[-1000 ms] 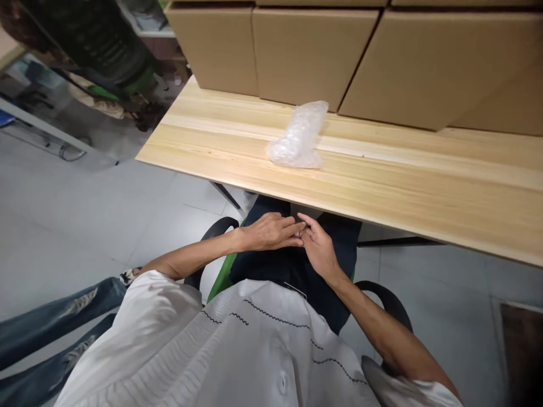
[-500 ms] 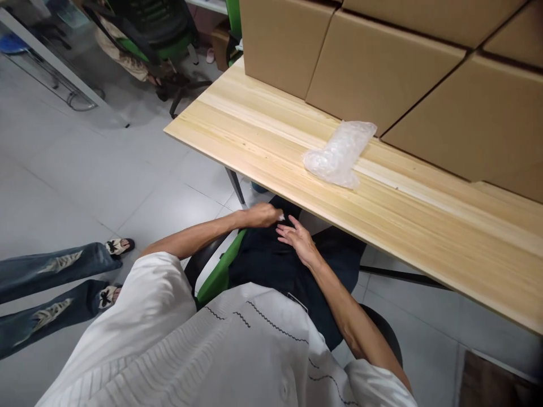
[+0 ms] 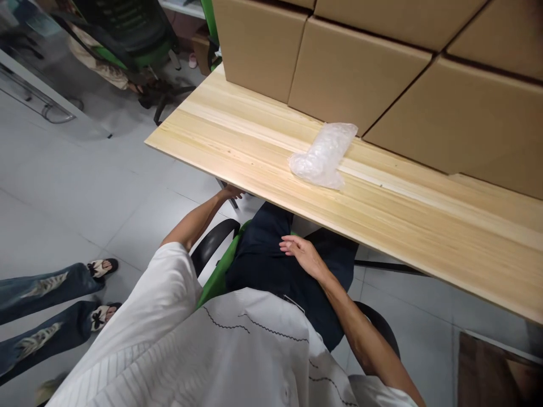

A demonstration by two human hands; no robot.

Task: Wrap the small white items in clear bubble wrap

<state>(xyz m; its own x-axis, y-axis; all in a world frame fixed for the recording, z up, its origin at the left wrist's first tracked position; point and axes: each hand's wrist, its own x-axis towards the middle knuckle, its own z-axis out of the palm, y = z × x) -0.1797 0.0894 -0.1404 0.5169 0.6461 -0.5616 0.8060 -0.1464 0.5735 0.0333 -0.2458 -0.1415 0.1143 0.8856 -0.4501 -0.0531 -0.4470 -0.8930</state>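
Observation:
My left hand (image 3: 232, 193) is at the front edge of the wooden table (image 3: 203, 152), beside the table leg, partly hidden at the tabletop's edge. Its visible fingers look loosely apart, and I see nothing in them. Over my dark trousers (image 3: 263, 243), my right hand (image 3: 302, 252) hovers with fingers stretched out and nothing held. A clear bubble-wrap bundle (image 3: 324, 156) lies on the tabletop, beyond both hands and touched by neither.
Large cardboard boxes (image 3: 356, 73) are stacked along the table's back. My chair's armrest (image 3: 216, 240) is under my left arm. A person in ripped jeans (image 3: 46, 288) stands at the left. Another office chair (image 3: 127, 39) is at the upper left, with a person's arm or leg beside it.
My left hand has moved left and away from my right hand to the table's edge; the small white piece it held is out of sight. My right hand has dropped toward my lap.

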